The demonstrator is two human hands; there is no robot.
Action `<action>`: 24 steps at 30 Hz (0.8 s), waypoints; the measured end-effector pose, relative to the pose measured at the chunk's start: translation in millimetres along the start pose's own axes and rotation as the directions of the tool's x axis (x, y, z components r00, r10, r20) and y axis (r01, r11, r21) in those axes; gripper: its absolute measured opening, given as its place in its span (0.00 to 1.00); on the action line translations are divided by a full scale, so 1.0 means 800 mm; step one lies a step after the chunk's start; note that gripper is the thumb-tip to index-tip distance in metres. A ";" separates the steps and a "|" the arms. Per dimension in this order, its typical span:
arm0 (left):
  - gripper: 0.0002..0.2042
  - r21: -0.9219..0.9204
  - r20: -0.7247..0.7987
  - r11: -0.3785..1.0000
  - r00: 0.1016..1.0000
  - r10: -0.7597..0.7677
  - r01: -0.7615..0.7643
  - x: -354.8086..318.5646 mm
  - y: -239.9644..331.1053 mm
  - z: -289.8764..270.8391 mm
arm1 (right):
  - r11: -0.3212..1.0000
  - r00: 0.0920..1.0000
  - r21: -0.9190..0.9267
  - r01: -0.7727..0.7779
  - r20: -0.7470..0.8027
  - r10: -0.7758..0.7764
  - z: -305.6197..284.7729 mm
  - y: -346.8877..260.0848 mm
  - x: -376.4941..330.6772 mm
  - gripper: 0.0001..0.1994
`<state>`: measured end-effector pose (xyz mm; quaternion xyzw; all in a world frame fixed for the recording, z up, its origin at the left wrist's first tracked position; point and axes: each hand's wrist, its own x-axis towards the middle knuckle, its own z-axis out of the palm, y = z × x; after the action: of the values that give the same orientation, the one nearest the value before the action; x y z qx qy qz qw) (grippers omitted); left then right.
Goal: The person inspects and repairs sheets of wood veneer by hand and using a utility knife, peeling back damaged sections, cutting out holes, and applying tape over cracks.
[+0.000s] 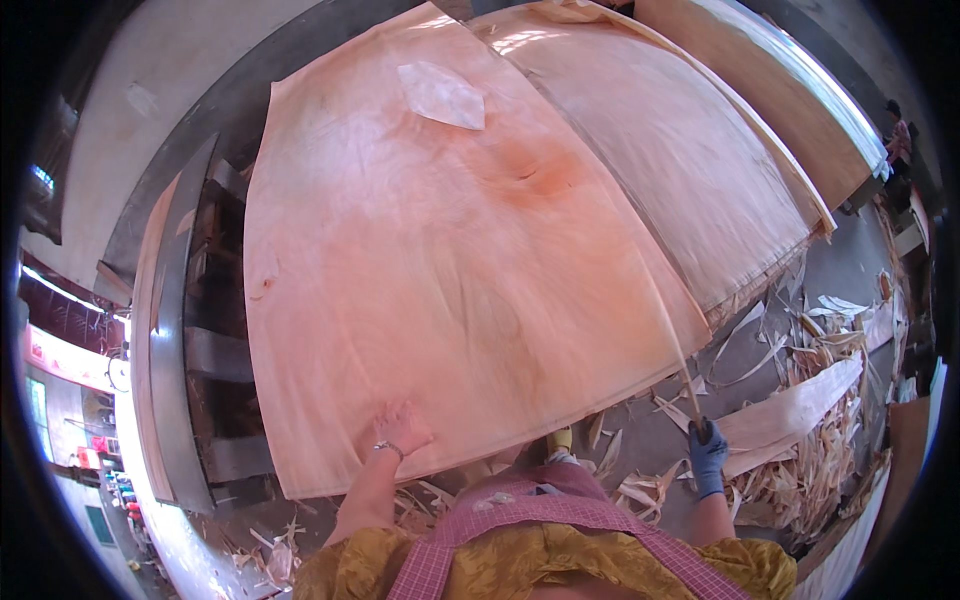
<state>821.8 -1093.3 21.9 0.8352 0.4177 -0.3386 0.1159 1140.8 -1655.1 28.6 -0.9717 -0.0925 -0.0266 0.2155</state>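
A large pinkish wood veneer sheet (420, 260) lies on top of a stack in front of me. My left hand (402, 428), bare with a bracelet at the wrist, rests flat on its near left part with fingers spread. My right hand (708, 452), in a blue glove, is off the near right corner. Its fingers are closed round the lower end of a thin wooden stick (690, 390), which reaches up over the sheet's right edge. A pale, pointed veneer patch (442, 96) lies on the sheet's far part.
A second veneer stack (670, 150) adjoins on the right, with further sheets (770, 90) beyond. Veneer scraps (800, 440) litter the floor at right. A dark metal rail (172, 330) and beams stand at left. Another person (899, 140) is at the far right.
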 end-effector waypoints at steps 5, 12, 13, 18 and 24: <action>0.55 0.029 -0.006 1.000 1.000 -0.011 0.011 0.011 0.006 0.008 | 0.994 0.992 -0.104 0.035 -0.115 -0.047 -0.034 0.068 0.075 0.12; 0.45 -0.092 -0.116 0.991 0.989 0.089 -0.100 -0.022 -0.020 -0.009 | 0.936 0.912 0.000 0.351 -0.227 -0.342 -0.026 -0.043 0.181 0.13; 0.43 -0.104 -0.090 0.986 0.989 0.120 -0.129 -0.033 -0.019 -0.026 | 0.907 0.885 0.076 0.415 -0.267 -0.382 -0.001 -0.080 0.178 0.13; 0.40 -0.237 0.069 0.938 0.959 0.275 -0.252 -0.055 -0.065 -0.065 | 0.835 0.904 0.512 -0.200 0.425 -0.044 0.076 -0.350 0.124 0.13; 0.30 -0.333 -0.799 0.805 0.601 0.037 -0.491 -0.149 -0.203 0.142 | 0.679 0.859 0.684 -0.268 0.488 -0.152 0.155 -0.555 -0.035 0.13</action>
<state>592.0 -1120.2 30.8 0.8871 0.3672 0.1926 0.2027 1030.1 -1211.8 97.5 -0.7769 -0.1166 0.2762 0.5537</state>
